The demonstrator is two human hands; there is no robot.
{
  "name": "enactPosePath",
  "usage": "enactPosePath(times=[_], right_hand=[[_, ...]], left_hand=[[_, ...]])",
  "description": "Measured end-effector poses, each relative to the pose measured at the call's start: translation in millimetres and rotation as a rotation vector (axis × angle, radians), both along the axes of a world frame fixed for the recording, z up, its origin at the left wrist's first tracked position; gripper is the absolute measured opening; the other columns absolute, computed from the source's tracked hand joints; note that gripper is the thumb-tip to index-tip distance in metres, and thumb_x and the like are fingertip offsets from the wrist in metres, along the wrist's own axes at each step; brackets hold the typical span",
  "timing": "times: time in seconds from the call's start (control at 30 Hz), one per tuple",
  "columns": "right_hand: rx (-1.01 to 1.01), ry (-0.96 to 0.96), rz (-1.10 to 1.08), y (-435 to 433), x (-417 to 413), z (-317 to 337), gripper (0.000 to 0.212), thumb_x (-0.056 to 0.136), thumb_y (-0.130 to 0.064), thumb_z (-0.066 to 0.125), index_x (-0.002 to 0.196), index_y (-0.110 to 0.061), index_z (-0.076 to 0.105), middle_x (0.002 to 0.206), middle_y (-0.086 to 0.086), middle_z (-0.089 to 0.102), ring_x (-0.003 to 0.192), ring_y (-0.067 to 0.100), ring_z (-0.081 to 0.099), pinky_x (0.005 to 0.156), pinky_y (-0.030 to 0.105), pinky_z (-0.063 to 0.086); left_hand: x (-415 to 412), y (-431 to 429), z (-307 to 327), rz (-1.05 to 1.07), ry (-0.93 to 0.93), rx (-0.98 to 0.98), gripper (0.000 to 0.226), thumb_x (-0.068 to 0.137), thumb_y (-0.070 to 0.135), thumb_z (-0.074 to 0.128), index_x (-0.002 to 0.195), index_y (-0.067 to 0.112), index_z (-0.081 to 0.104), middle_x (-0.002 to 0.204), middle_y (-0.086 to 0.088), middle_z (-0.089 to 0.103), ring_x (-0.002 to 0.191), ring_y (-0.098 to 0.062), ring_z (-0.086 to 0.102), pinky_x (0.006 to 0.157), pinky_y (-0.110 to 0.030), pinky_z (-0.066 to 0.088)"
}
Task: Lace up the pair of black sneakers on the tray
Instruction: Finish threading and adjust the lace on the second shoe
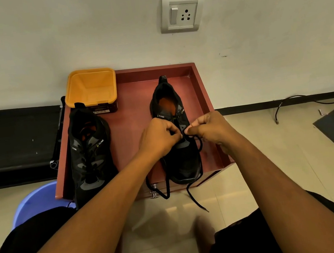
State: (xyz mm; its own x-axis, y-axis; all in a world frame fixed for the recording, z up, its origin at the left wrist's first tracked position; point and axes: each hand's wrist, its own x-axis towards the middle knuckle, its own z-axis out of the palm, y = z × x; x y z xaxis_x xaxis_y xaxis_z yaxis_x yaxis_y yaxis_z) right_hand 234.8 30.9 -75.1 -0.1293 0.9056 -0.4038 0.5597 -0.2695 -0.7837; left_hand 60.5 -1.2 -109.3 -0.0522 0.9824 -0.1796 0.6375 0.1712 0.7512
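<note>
Two black sneakers lie on a reddish-brown tray, toes toward me. The left sneaker has laces running up its eyelets. Over the middle eyelets of the right sneaker both my hands work close together. My left hand pinches the black lace at the tongue with curled fingers. My right hand pinches the lace from the other side. Two loose lace ends trail past the toe and hang over the tray's front edge.
An orange tub sits on a dark box at the tray's back left corner. A blue bucket stands on the floor at the left. A wall socket is above, and a cable runs along the floor at the right.
</note>
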Motion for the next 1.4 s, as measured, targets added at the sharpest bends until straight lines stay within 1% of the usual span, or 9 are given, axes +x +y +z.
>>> enactPosePath(times=[0.1, 0.2, 0.37, 0.57, 0.73, 1.1, 1.23, 1.3, 1.4], right_hand=[[-0.007, -0.032, 0.064, 5, 3, 5, 0.014, 0.085, -0.027, 0.085, 0.083, -0.014, 0.080, 0.078, 0.001, 0.077, 0.070, 0.005, 0.068, 0.057, 0.015, 0.046], [0.030, -0.069, 0.095, 6, 0, 7, 0.031, 0.080, -0.040, 0.088, 0.079, -0.010, 0.078, 0.071, 0.002, 0.076, 0.065, 0.009, 0.068, 0.061, 0.022, 0.051], [0.002, -0.053, 0.079, 7, -7, 9, 0.032, 0.084, -0.022, 0.087, 0.087, 0.007, 0.075, 0.074, 0.021, 0.075, 0.061, 0.026, 0.067, 0.060, 0.031, 0.057], [0.004, -0.125, 0.048, 10, -11, 9, 0.023, 0.085, -0.017, 0.085, 0.076, 0.002, 0.075, 0.068, 0.018, 0.073, 0.048, 0.019, 0.065, 0.055, 0.030, 0.055], [-0.122, 0.018, -0.003, 8, -14, 9, 0.020, 0.087, -0.003, 0.081, 0.074, 0.001, 0.067, 0.061, 0.017, 0.068, 0.062, 0.029, 0.075, 0.070, 0.045, 0.066], [-0.161, 0.033, -0.062, 5, -21, 10, 0.020, 0.088, -0.003, 0.080, 0.076, 0.005, 0.066, 0.065, 0.021, 0.068, 0.052, 0.023, 0.071, 0.053, 0.031, 0.063], [-0.138, 0.021, -0.069, 6, -17, 9, 0.024, 0.089, -0.005, 0.081, 0.072, 0.002, 0.065, 0.063, 0.021, 0.068, 0.054, 0.024, 0.071, 0.062, 0.037, 0.065], [-0.146, 0.029, -0.084, 6, -15, 11, 0.022, 0.089, -0.004, 0.080, 0.076, 0.007, 0.067, 0.064, 0.022, 0.067, 0.052, 0.023, 0.070, 0.063, 0.040, 0.065], [-0.170, 0.063, -0.105, 4, -16, 13, 0.018, 0.088, 0.000, 0.079, 0.093, 0.015, 0.070, 0.068, 0.023, 0.066, 0.045, 0.019, 0.067, 0.051, 0.032, 0.063]], left_hand=[[1, -1, 1, -0.010, -0.027, -0.010, 0.024, 0.088, 0.020, 0.076, 0.068, 0.030, 0.067, 0.046, 0.008, 0.053, 0.043, -0.010, 0.046, 0.052, -0.028, 0.041], [2, -3, -2, -0.014, -0.086, -0.003, 0.021, 0.089, 0.018, 0.076, 0.072, 0.027, 0.069, 0.050, 0.004, 0.054, 0.044, -0.012, 0.044, 0.052, -0.030, 0.037], [2, -3, -6, 0.013, -0.207, -0.023, 0.024, 0.091, 0.016, 0.075, 0.071, 0.027, 0.067, 0.043, 0.010, 0.045, 0.039, -0.006, 0.034, 0.050, -0.027, 0.029], [2, -2, -8, 0.027, -0.270, -0.051, 0.024, 0.092, 0.011, 0.072, 0.071, 0.022, 0.069, 0.043, 0.008, 0.047, 0.041, -0.010, 0.037, 0.051, -0.028, 0.032], [-4, 0, -9, -0.030, -0.225, -0.038, 0.015, 0.088, 0.006, 0.072, 0.073, 0.010, 0.073, 0.045, 0.005, 0.048, 0.042, -0.011, 0.039, 0.053, -0.032, 0.035], [-33, -10, 31, -0.139, -0.240, -0.105, 0.012, 0.089, -0.002, 0.072, 0.081, 0.006, 0.075, 0.048, 0.002, 0.050, 0.037, -0.001, 0.034, 0.044, -0.017, 0.029], [-61, -9, 47, -0.131, -0.245, -0.206, 0.003, 0.089, 0.002, 0.076, 0.087, 0.000, 0.074, 0.044, 0.010, 0.050, 0.038, -0.003, 0.037, 0.044, -0.018, 0.030], [-77, -8, 46, -0.113, -0.246, -0.247, 0.010, 0.088, 0.007, 0.079, 0.089, -0.001, 0.074, 0.048, 0.001, 0.048, 0.042, -0.009, 0.035, 0.045, -0.020, 0.029], [-87, -9, 42, -0.178, -0.175, -0.292, 0.012, 0.089, 0.014, 0.080, 0.091, 0.004, 0.076, 0.060, -0.005, 0.055, 0.054, -0.013, 0.051, 0.051, -0.021, 0.042]])
